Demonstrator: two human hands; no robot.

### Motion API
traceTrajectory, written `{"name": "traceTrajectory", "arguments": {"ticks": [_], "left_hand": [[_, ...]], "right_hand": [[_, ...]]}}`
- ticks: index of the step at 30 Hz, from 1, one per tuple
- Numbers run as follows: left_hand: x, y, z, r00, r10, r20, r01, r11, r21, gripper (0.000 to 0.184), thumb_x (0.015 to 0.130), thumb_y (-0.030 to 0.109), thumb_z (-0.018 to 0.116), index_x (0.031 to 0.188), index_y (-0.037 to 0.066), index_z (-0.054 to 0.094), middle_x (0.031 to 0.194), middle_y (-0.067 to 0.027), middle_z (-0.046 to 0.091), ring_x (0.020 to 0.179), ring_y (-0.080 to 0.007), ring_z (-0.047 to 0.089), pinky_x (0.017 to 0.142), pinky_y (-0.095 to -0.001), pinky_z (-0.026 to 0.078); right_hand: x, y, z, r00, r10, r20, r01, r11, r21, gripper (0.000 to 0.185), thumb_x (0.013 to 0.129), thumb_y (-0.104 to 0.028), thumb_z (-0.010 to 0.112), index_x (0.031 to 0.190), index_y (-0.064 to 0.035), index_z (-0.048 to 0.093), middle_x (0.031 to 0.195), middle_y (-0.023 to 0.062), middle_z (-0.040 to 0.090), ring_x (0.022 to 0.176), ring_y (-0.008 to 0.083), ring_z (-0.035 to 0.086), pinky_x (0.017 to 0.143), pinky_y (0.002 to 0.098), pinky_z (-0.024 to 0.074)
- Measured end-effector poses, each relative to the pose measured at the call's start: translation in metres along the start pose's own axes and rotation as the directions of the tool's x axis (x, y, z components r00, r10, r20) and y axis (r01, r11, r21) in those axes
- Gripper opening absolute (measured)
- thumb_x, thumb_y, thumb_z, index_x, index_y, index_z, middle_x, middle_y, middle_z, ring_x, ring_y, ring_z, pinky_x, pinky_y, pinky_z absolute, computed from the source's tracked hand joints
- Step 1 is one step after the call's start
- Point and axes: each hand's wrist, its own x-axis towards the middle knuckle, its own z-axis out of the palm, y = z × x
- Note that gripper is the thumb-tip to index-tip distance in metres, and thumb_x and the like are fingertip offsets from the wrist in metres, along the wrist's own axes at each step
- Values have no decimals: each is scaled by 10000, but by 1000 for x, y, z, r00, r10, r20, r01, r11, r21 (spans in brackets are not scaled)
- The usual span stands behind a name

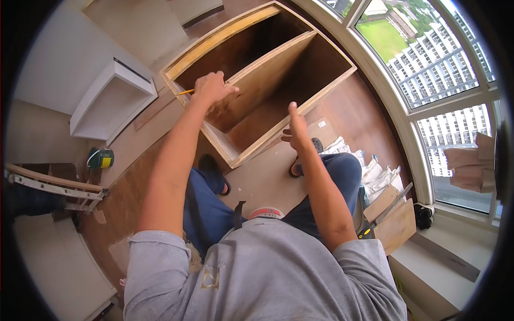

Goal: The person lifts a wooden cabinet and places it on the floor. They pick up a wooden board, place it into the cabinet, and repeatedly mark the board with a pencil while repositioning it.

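A wooden cabinet carcass (267, 69) with a middle divider lies on the floor before me, its two compartments facing up toward me. My left hand (213, 90) is above its left compartment, near the divider's edge. The fingers are closed on a yellow pencil (186, 92), which sticks out to the left. Close to the cabinet's near right edge hangs my right hand (296, 129), fingers apart and nothing in it. Whether that hand touches the edge, I cannot tell.
A white open box unit (115, 101) and a green tub (100, 158) are at left, above a ladder (59, 184). White sacks (377, 171), a handsaw (391, 206) and wood boards (396, 227) lie at right, beside the windows (428, 64).
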Motion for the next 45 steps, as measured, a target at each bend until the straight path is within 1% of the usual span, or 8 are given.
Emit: {"name": "traceTrajectory", "arguments": {"ticks": [5,9,13,18,30,33,34,45], "left_hand": [[-32,-68,-27,852,-318,-415,149,908,-391,351,951,372,556,1002,42,667,989,-217,695,960,-419,649,824,-482,506],[-117,-56,-22,870,-269,-413,2,840,-543,352,906,358,674,1076,50,675,996,-174,690,933,-364,656,810,-426,515],[-211,12,3,941,152,-303,-272,871,-409,556,827,419,763,1210,32,649,1251,-151,607,1049,-354,646,905,-418,515],[-240,40,49,967,226,-117,-248,937,-246,663,796,419,779,1322,64,588,1476,-177,452,1094,-397,632,919,-447,517],[-232,30,92,892,302,-335,-371,914,-164,468,831,352,755,1243,156,646,1468,-140,479,786,-368,669,735,-425,551],[-233,33,92,882,303,-362,-370,920,-131,490,838,367,749,1269,162,639,1487,-141,459,758,-358,656,722,-416,548],[-234,33,92,866,312,-391,-390,911,-136,503,840,371,747,1282,161,633,1495,-146,448,755,-355,654,717,-414,546],[-235,35,95,876,299,-378,-371,919,-134,577,791,314,797,1308,138,612,1511,-152,425,819,-356,655,738,-415,541]], "right_hand": [[-63,-40,-141,873,-473,122,465,881,88,569,967,-415,623,1334,12,546,1232,171,621,1075,266,634,878,383,535],[-117,-46,-295,753,-592,-287,611,791,-29,410,987,-318,618,1260,-13,610,1100,123,677,962,202,664,813,316,539],[-142,17,-446,696,-406,-592,446,891,-87,448,958,-342,654,1255,-11,596,1130,105,650,977,184,630,790,293,515],[-148,151,-593,512,-384,-769,-15,891,-455,436,918,-326,613,1123,56,666,1057,160,687,898,260,658,828,353,509],[-190,224,-589,150,-221,-964,-627,732,-265,727,799,-514,673,1359,-64,564,1326,281,581,1180,385,592,1066,495,399],[-195,244,-623,316,-117,-942,-444,859,-256,798,777,-535,704,1364,-21,535,1309,266,596,1172,371,600,1050,461,421],[-184,276,-655,394,-146,-907,-155,963,-223,760,789,-480,728,1310,45,551,1271,215,631,1126,346,613,1013,413,453],[-199,307,-722,702,124,-702,132,945,298,549,912,-441,698,1246,-12,614,1179,113,668,1077,275,616,911,456,484]]}}
